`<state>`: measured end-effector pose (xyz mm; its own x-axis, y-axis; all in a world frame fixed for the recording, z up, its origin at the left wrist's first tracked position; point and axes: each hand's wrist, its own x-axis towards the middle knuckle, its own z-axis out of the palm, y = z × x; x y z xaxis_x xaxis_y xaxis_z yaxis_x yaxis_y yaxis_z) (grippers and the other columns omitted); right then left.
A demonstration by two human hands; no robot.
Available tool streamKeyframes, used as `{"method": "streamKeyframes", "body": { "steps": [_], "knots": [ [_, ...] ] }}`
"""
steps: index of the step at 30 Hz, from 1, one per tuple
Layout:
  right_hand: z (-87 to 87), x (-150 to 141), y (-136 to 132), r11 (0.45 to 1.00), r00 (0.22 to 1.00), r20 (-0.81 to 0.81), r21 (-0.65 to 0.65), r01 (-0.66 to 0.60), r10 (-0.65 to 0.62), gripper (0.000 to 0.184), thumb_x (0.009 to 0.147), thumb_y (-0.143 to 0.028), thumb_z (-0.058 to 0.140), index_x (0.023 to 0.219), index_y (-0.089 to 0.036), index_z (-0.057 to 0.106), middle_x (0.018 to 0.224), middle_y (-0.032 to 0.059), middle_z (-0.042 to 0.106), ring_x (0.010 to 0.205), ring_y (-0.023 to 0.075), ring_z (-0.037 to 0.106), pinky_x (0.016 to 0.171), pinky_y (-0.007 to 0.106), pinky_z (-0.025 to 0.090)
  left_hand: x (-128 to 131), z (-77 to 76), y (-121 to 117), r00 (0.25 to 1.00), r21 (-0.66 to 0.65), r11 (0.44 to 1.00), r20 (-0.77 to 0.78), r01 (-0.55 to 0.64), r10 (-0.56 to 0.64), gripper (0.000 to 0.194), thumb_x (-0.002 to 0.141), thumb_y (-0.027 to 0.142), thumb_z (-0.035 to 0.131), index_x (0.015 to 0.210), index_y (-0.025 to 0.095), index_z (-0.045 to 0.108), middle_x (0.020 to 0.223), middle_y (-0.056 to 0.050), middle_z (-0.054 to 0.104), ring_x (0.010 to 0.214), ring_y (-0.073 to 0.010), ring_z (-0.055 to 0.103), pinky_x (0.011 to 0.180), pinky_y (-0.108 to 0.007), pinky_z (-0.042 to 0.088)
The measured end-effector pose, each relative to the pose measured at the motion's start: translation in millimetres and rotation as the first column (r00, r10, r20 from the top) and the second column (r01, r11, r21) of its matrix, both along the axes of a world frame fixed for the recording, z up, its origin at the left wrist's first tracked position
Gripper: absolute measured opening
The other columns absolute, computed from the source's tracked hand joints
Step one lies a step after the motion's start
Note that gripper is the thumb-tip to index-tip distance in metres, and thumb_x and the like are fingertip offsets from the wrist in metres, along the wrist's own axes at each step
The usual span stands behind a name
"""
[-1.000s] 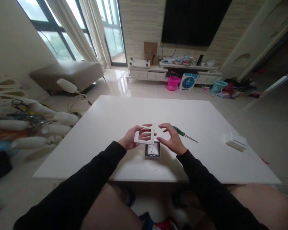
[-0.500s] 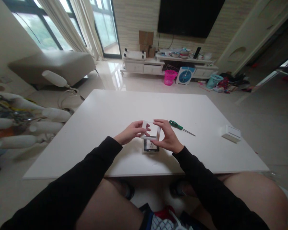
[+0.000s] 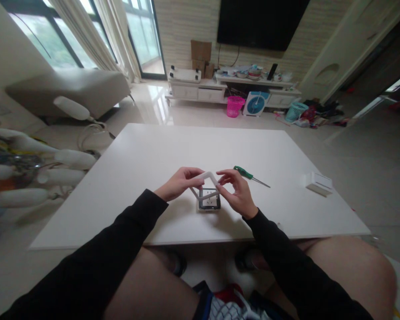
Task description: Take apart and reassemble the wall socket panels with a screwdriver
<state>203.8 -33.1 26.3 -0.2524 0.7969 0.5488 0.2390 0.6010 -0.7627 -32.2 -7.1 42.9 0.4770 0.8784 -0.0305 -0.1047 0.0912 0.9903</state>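
A white square socket frame [image 3: 209,175], open in the middle, is held tilted above the table. My left hand [image 3: 182,182] pinches its left side between thumb and fingers. At its right corner my right hand [image 3: 236,191] grips with thumb and fingertips. Just under the frame, a wall socket [image 3: 210,202] with a dark border and white face sits on the tabletop, its slots facing up. The frame hides part of the socket's upper edge. A screwdriver [image 3: 252,177] with a green handle lies to the right of my right hand.
The white table [image 3: 146,151] spans the area before me. A white box-shaped piece [image 3: 319,184] stands near its right edge. White lamp-like tubes [image 3: 75,158] crowd the left side. Beyond are a pink basket [image 3: 235,106] and a blue fan [image 3: 256,104] on the floor.
The frame has turned from squarely upright to a slanted, diamond-like position. My right hand's grip has shifted to its right corner, and more of the socket face shows.
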Motion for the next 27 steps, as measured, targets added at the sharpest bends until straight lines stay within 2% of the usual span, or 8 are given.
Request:
{"method": "streamKeyframes", "body": {
  "steps": [3, 6, 9, 12, 16, 21, 24, 27],
  "knots": [
    [-1.6, -6.9, -2.2, 0.965, 0.988, -0.154, -0.252, -0.073, 0.035, 0.033, 0.092, -0.035, 0.074, 0.121, -0.028, 0.058, 0.104, 0.0032, 0.072, 0.074, 0.0154, 0.065, 0.068, 0.034, 0.057, -0.4, 3.2, -1.6, 0.998, 0.007, 0.999, -0.061, 0.034, -0.033, 0.040, 0.077, 0.036, 0.086, 0.108, 0.013, 0.077, 0.087, -0.004, 0.072, 0.069, -0.0119, 0.063, 0.065, -0.025, 0.051],
    [0.5, -14.6, -3.8, 0.875, 0.957, -0.268, -0.431, -0.222, 0.111, 0.040, 0.087, -0.041, 0.080, 0.117, -0.026, 0.058, 0.082, -0.0028, 0.068, 0.063, 0.0135, 0.064, 0.055, 0.027, 0.052, -0.1, 4.0, -2.7, 0.990, 0.019, 0.996, -0.109, 0.089, -0.087, 0.047, 0.077, 0.035, 0.087, 0.118, 0.016, 0.073, 0.073, 0.003, 0.063, 0.066, -0.0122, 0.062, 0.064, -0.025, 0.050],
    [4.2, -19.4, -4.5, 0.845, 0.946, -0.293, -0.464, -0.266, 0.137, 0.038, 0.086, -0.041, 0.080, 0.114, -0.025, 0.061, 0.073, -0.0071, 0.060, 0.050, 0.0089, 0.056, 0.044, 0.022, 0.045, 0.1, 1.8, -2.4, 0.988, 0.063, 0.996, -0.143, 0.065, -0.055, 0.049, 0.077, 0.033, 0.087, 0.119, 0.017, 0.069, 0.071, 0.005, 0.059, 0.069, -0.0128, 0.064, 0.069, -0.025, 0.051],
    [5.8, -20.4, -3.5, 0.876, 0.943, -0.329, -0.440, -0.197, 0.047, 0.035, 0.088, -0.040, 0.077, 0.116, -0.026, 0.060, 0.077, -0.0074, 0.059, 0.046, 0.0072, 0.056, 0.039, 0.020, 0.044, 0.3, -2.5, -0.8, 0.995, 0.035, 0.999, -0.102, -0.005, 0.008, 0.051, 0.075, 0.032, 0.089, 0.117, 0.016, 0.065, 0.090, -0.002, 0.070, 0.082, -0.0163, 0.069, 0.077, -0.029, 0.053],
    [2.6, -18.0, -3.9, 0.877, 0.904, -0.423, -0.455, -0.154, -0.060, 0.042, 0.087, -0.040, 0.077, 0.119, -0.028, 0.054, 0.089, -0.0051, 0.064, 0.054, 0.0105, 0.067, 0.044, 0.022, 0.052, 2.7, -7.0, 0.9, 0.999, -0.108, 0.994, 0.040, -0.002, 0.006, 0.050, 0.072, 0.031, 0.091, 0.110, 0.015, 0.062, 0.097, -0.007, 0.073, 0.088, -0.0200, 0.071, 0.084, -0.037, 0.057],
    [-8.0, -8.8, -9.4, 0.833, 0.890, -0.455, -0.505, -0.227, -0.033, 0.046, 0.089, -0.040, 0.074, 0.125, -0.031, 0.047, 0.096, -0.0024, 0.067, 0.068, 0.0157, 0.072, 0.049, 0.023, 0.055, 8.1, -3.3, -0.4, 0.989, -0.191, 0.981, 0.133, -0.030, 0.056, 0.047, 0.073, 0.029, 0.090, 0.110, 0.014, 0.065, 0.088, -0.004, 0.071, 0.081, -0.0167, 0.069, 0.073, -0.030, 0.058],
    [-15.6, 0.7, -7.7, 0.900, 0.903, -0.427, -0.410, -0.150, -0.044, 0.042, 0.088, -0.040, 0.073, 0.124, -0.032, 0.051, 0.114, 0.0024, 0.065, 0.084, 0.0185, 0.072, 0.058, 0.028, 0.059, 9.9, 1.5, -3.0, 0.990, -0.242, 0.970, 0.125, -0.027, 0.059, 0.051, 0.073, 0.027, 0.089, 0.118, 0.014, 0.067, 0.094, -0.006, 0.072, 0.080, -0.0165, 0.068, 0.064, -0.026, 0.057],
    [-18.1, 10.5, -3.0, 0.951, 0.914, -0.404, -0.295, -0.091, -0.038, 0.047, 0.084, -0.042, 0.078, 0.124, -0.031, 0.057, 0.135, 0.0075, 0.062, 0.115, 0.0257, 0.066, 0.083, 0.038, 0.062, 10.6, 5.5, -5.9, 0.990, -0.260, 0.965, 0.129, -0.018, 0.054, 0.048, 0.075, 0.024, 0.087, 0.119, 0.013, 0.070, 0.101, -0.008, 0.072, 0.078, -0.0144, 0.067, 0.059, -0.022, 0.055]
  ]
}}
